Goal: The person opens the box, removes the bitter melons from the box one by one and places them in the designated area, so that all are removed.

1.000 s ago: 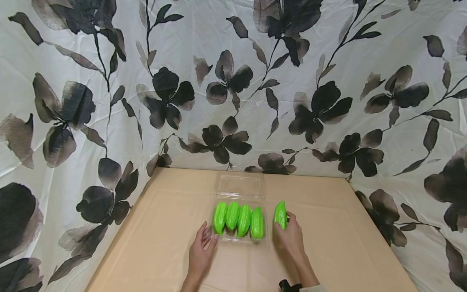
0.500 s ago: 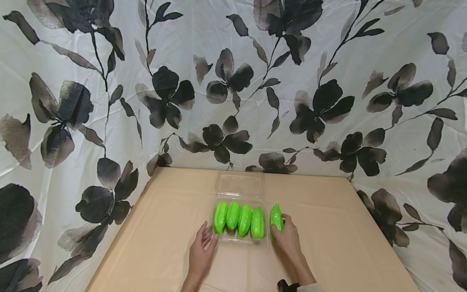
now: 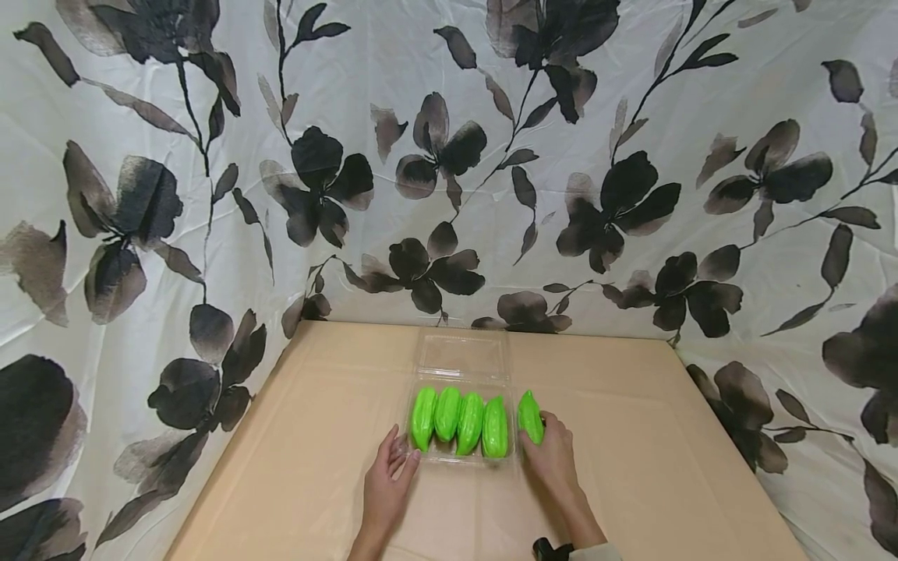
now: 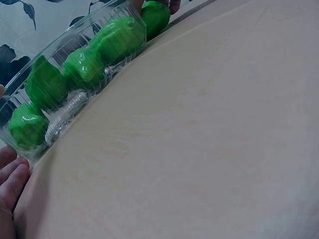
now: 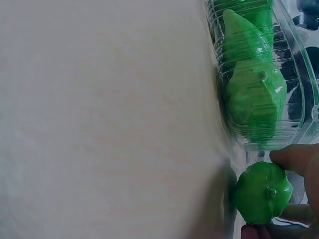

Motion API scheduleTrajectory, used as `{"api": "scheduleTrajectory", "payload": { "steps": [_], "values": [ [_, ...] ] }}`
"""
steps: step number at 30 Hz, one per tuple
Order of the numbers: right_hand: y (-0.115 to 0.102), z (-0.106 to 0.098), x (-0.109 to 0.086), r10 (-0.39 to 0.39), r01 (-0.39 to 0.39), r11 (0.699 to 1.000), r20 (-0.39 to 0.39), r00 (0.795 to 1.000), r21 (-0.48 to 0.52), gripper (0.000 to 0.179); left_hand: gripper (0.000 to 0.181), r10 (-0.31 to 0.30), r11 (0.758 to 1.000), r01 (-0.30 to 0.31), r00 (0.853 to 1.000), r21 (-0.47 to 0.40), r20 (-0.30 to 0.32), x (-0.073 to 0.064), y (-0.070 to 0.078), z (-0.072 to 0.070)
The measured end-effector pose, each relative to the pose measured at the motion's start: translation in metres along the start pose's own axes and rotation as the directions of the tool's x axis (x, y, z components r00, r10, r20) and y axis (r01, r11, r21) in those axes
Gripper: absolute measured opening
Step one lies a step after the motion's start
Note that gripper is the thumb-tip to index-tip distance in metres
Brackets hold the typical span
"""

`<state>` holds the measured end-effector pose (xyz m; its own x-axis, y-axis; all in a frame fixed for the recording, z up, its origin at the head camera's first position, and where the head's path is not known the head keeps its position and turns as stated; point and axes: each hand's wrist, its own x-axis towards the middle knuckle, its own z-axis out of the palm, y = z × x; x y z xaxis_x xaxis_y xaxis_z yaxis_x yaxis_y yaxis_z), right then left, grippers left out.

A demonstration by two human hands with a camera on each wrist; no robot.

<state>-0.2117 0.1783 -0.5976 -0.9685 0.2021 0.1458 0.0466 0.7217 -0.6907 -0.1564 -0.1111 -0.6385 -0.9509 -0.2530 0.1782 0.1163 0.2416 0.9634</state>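
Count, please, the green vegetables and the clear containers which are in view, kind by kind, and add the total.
Clear container: 1
Green vegetables: 5 (4 lie inside it, 1 is held by the right hand)
Total: 6

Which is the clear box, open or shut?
Open. In the head view, its clear lid is folded back behind the tray, so nothing covers the four green vegetables inside.

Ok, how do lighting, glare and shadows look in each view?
Head: fairly even light, soft shadow beside the right hand. Left wrist: dimmer, small highlights on the boxed green vegetables. Right wrist: also dimmer, a dark shadow beside the held vegetable.
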Motion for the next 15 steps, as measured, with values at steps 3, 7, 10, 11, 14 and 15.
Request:
{"api": "scheduleTrajectory", "payload": {
  "steps": [3, 7, 10, 11, 14, 15],
  "values": [
    [0.0005, 0.0003, -0.0010, -0.011, 0.011, 1.000, -0.003, 1.000, -0.005, 0.060, 0.067, -0.005, 1.000, 0.005, 1.000, 0.001, 0.003, -0.0006, 0.0004, -0.0001],
    [-0.0001, -0.0004, -0.0029, -0.013, 0.013, 1.000, 0.004, 1.000, -0.013, 0.065, 0.067, -0.004, 1.000, 0.004, 1.000, 0.009, 0.006, -0.0008, 0.0009, -0.0006],
    [-0.0001, -0.0011, -0.0043, -0.004, 0.005, 1.000, 0.030, 1.000, -0.011, 0.070, 0.067, 0.005, 1.000, -0.006, 1.000, 0.013, 0.006, -0.0005, 0.0008, -0.0012],
    [0.0001, -0.0013, -0.0049, -0.004, 0.004, 1.000, 0.040, 0.999, -0.008, 0.071, 0.067, 0.009, 1.000, -0.009, 1.000, 0.013, 0.006, -0.0005, 0.0007, -0.0014],
    [0.0003, -0.0033, -0.0069, -0.011, 0.011, 1.000, 0.063, 0.998, -0.001, 0.075, 0.067, 0.013, 1.000, -0.013, 1.000, 0.012, 0.009, -0.0008, 0.0000, -0.0017],
    [0.0002, -0.0040, -0.0076, -0.017, 0.017, 1.000, 0.069, 0.997, 0.001, 0.075, 0.066, 0.014, 1.000, -0.014, 1.000, 0.012, 0.012, -0.0008, -0.0001, -0.0018]
  ]
}}
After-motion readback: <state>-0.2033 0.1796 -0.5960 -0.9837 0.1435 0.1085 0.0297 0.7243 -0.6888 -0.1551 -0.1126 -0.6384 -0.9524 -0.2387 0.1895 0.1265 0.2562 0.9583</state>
